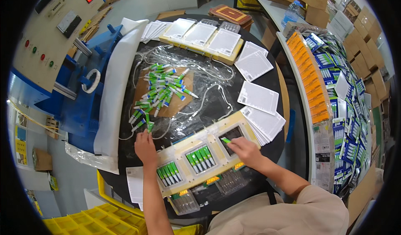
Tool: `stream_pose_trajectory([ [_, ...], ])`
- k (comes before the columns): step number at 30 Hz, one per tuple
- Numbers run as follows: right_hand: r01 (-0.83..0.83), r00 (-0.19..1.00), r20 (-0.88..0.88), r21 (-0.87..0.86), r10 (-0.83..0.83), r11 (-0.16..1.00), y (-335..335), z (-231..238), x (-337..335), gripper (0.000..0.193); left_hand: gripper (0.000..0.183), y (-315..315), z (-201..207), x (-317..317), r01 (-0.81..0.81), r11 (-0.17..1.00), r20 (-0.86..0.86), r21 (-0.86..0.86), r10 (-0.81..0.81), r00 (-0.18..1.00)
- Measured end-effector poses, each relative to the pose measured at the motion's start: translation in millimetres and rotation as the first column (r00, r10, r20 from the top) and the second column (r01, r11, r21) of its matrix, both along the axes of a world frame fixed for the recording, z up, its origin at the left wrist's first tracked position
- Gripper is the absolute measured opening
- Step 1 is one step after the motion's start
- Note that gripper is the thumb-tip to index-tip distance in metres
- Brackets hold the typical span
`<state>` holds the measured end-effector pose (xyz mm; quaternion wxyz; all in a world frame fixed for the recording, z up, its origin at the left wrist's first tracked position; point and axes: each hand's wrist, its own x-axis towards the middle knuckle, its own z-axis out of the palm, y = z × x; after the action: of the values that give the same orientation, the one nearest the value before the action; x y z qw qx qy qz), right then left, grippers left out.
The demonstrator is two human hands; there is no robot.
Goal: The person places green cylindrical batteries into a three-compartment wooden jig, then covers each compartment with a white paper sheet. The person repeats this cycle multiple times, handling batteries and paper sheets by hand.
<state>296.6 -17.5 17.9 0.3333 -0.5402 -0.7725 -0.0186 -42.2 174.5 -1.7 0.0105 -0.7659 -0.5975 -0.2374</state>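
A cream-yellow tray frame (225, 129) with three windows lies across the near side of the round black table. Green-and-white tubes (199, 158) stand in rows in its left and middle windows. Over the right window, my right hand (246, 152) is closed on a green tube (226, 140), most of which the window edge and fingers hide. My left hand (145, 146) reaches past the frame's left end, its fingertips pinching a green tube (149, 126) at the near edge of a loose pile of tubes (161, 88). That pile lies on brown cardboard (184, 103).
A second yellow frame (200, 47) with white cards stands at the far side. Loose white cards (259, 98) lie at the right. Clear blister trays (232, 181) sit nearest me. A blue machine (90, 93) borders the left; packed cards (351, 134) fill a box at the right.
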Motion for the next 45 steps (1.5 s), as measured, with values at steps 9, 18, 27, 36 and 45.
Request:
stream_pose_trajectory([
  [9,0.066,0.977,-0.194,-0.105,-0.086,0.992,40,-3,8,0.019,0.025,-128,61,81,0.190,0.971,0.572,-0.145,-0.075,0.817],
  [18,0.263,0.957,-0.041,-0.296,-0.287,0.918,269,-46,-30,0.022,0.018,-196,66,143,0.288,0.928,0.739,-0.238,-0.020,0.674],
  [27,0.234,0.778,-0.513,-0.297,-0.361,0.926,48,13,58,0.027,0.035,-173,36,191,0.609,0.782,0.078,0.132,-0.621,0.780],
  [36,0.100,0.989,-0.095,-0.163,-0.117,0.982,-17,7,39,0.035,0.046,-169,8,185,0.590,0.804,-0.056,-0.066,-0.594,0.803],
  [45,-0.003,1.000,-0.008,-0.127,0.002,0.992,-9,-14,26,0.037,0.062,-174,0,165,0.583,0.796,-0.110,-0.164,-0.602,0.791],
])
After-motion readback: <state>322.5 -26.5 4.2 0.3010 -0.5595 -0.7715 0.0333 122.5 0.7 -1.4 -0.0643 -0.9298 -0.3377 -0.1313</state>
